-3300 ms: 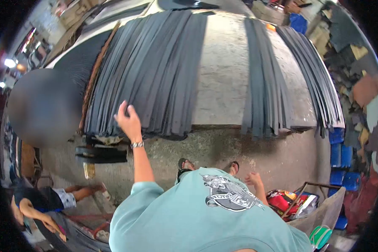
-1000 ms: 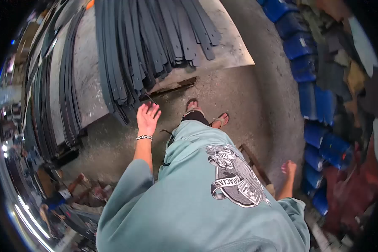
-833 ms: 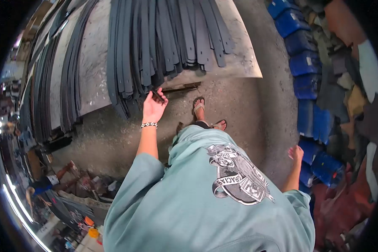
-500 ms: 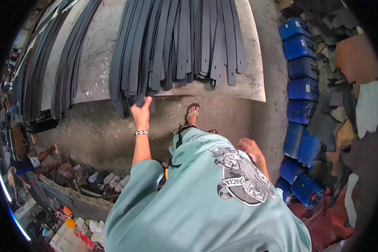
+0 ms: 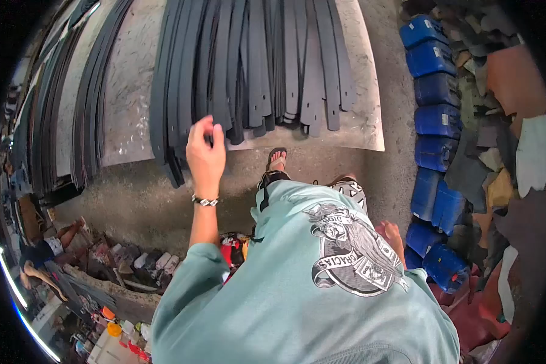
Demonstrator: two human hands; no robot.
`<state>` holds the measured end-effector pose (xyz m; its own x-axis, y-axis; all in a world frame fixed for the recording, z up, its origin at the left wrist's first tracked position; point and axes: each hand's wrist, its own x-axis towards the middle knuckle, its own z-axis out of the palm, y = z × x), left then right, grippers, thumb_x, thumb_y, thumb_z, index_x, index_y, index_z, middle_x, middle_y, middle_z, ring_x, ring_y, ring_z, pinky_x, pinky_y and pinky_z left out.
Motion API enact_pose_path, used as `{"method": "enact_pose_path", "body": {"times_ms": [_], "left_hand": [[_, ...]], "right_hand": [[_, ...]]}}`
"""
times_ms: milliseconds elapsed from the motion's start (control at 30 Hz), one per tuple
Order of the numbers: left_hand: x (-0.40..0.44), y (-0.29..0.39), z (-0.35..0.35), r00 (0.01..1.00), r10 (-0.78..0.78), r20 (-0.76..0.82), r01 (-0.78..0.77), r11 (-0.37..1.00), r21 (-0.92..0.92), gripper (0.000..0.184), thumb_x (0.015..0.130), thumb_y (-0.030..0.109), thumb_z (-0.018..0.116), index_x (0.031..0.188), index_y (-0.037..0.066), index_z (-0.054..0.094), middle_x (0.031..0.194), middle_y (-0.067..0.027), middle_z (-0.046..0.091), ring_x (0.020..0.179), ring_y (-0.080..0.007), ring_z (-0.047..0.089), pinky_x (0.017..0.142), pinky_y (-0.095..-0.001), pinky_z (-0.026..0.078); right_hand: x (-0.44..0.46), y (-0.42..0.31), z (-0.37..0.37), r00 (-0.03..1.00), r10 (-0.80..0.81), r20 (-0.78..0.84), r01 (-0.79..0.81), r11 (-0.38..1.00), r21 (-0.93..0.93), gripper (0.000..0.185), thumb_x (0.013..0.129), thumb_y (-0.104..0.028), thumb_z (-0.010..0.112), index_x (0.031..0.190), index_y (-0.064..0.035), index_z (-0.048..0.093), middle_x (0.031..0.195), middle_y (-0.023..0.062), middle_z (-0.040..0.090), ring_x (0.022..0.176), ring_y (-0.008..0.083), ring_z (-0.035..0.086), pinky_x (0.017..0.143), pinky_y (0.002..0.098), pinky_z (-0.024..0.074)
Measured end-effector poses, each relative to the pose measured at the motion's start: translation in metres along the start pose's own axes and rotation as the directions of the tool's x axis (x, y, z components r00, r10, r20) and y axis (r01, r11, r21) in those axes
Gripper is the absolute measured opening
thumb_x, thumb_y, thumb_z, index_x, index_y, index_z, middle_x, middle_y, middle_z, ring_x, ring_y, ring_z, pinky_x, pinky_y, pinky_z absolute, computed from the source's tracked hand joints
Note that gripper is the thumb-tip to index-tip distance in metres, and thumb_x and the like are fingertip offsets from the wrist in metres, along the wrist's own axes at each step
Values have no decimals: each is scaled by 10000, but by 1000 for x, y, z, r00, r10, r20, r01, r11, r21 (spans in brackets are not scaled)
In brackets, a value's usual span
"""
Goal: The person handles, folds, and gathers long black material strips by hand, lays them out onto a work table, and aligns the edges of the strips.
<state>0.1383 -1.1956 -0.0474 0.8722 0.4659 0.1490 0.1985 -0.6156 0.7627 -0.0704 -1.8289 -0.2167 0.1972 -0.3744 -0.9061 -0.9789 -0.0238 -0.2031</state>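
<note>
Long black belt strips [image 5: 224,73], with small slots punched near their rounded ends, lie in a thick row on a pale worn table [image 5: 127,103]. My left hand [image 5: 205,155], wearing a patterned bracelet on its wrist, is over the near ends of the strips on the left side. Its thumb and forefinger are curled with a gap between them, and nothing shows in that gap. My right hand [image 5: 389,233] hangs low beside my shirt, away from the strips. The shirt partly hides it, and its fingers are not clear.
More dark strips [image 5: 100,91] lie in bundles further left. Blue plastic jugs [image 5: 437,121] line the floor on the right, beside piled leather pieces [image 5: 515,79]. At lower left, another person [image 5: 42,249] is near a low wall [image 5: 133,301] and rolled bundles [image 5: 164,261].
My left hand has let go of the strip ends and risen over them, thumb and forefinger now apart. My right hand has moved right and slightly down, beside the shirt.
</note>
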Motion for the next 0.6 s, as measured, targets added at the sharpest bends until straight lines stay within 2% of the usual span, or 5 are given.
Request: {"method": "enact_pose_path", "body": {"times_ms": [167, 300, 400, 467, 600], "left_hand": [[2, -29, 81, 937, 160, 312, -311, 792, 525, 775, 978, 440, 597, 1551, -14, 340, 1628, -306, 221, 1513, -454, 224, 1201, -574, 244], [23, 11, 79, 949, -47, 310, -137, 827, 545, 566, 964, 376, 632, 1352, -35, 605, 1436, -304, 532, 1348, -442, 501, 1123, -555, 375], [38, 98, 94, 992, -10, 124, 10, 1000, -2, 268, 961, 177, 669, 1126, -20, 744, 1037, -149, 771, 979, -269, 731, 901, -370, 545], [43, 183, 112, 917, 131, 376, 16, 931, -366, 233, 954, 124, 663, 1121, -18, 744, 1107, -133, 746, 1041, -198, 687, 916, -320, 518], [8, 400, 165, 355, 666, 656, 42, 690, -723, 263, 898, 141, 696, 1078, -43, 751, 1213, -205, 694, 1078, -268, 659, 915, -374, 515]], "right_hand": [[-26, -80, 42, 965, -245, 91, 247, 969, -21, 319, 964, -264, 595, 1158, -26, 682, 957, 103, 715, 744, 199, 695, 660, 362, 588], [10, -97, 30, 952, -262, 156, 294, 926, -236, 284, 955, -256, 601, 1088, -24, 695, 821, 81, 685, 651, 173, 649, 598, 334, 571], [44, -99, 4, 965, -159, 209, 161, 987, 5, 278, 956, -254, 597, 1094, -32, 691, 873, 93, 699, 688, 206, 671, 618, 363, 578], [109, -75, -25, 954, -182, 236, 166, 982, 87, 270, 960, -246, 592, 1102, -37, 688, 902, 102, 702, 718, 232, 679, 651, 411, 584], [157, -84, -119, 976, -95, 198, 105, 994, -43, 296, 984, -251, 568, 1140, -24, 676, 944, 137, 709, 758, 271, 689, 708, 490, 590]]}}
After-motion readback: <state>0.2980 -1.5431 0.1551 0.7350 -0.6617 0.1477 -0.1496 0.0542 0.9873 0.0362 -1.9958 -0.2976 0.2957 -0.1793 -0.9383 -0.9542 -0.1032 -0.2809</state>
